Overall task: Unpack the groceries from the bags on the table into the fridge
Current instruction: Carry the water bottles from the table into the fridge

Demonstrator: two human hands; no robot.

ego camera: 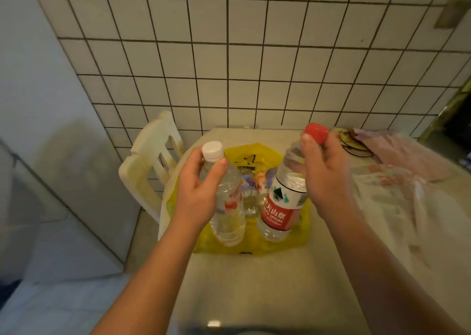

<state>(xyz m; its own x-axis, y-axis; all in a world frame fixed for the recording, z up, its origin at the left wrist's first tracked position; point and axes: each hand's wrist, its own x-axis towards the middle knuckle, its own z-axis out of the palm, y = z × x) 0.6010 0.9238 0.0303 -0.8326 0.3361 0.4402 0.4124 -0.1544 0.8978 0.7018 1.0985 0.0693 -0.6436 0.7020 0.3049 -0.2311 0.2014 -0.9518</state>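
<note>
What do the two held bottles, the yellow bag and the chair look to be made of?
The white-capped bottle: clear thin plastic, glossy, with see-through ribbed walls. The red-capped bottle: same clear plastic, with a printed red film label. The yellow bag: thin glossy plastic film, crinkled and slumped. The chair: looks like white moulded plastic, matte and stained; painted wood is possible.

You face a far wall (pixel 254 54) of white square tiles with dark grout. A white slatted chair (pixel 150 166) stands at the far left edge of the counter (pixel 254 283). On your left, a plain pale wall (pixel 38 80) meets a light floor (pixel 63 304).
</note>
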